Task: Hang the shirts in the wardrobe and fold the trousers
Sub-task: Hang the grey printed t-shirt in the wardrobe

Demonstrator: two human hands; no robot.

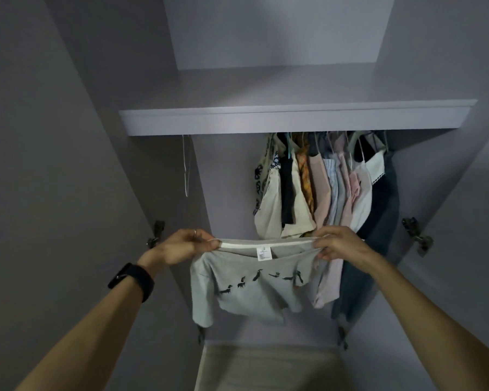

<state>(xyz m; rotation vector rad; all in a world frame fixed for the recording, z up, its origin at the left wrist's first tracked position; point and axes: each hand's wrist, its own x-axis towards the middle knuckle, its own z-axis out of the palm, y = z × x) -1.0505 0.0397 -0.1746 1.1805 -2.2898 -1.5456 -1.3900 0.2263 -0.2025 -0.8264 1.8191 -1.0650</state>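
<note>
Before open wardrobe (294, 121), pinched grey shirt (251, 294) at neckline with left hand (185, 245) and right hand (340, 244); stretched wide, likely for hanger (185, 167).

Dim, greyish light, soft shadows, slight blur, wide-angle bending at edges.

Front edge of the shelf (294, 121) hides hanger tops above the hung clothes (322, 187). Those clothes overlap; their lower ends are covered by the grey shirt (251, 289) and right hand (342, 244). Shirt label (264, 253) print too small to read. Both forearms cut by bottom edge. Beige surface (266, 368), bottom centre, cut off, unidentifiable.
</note>
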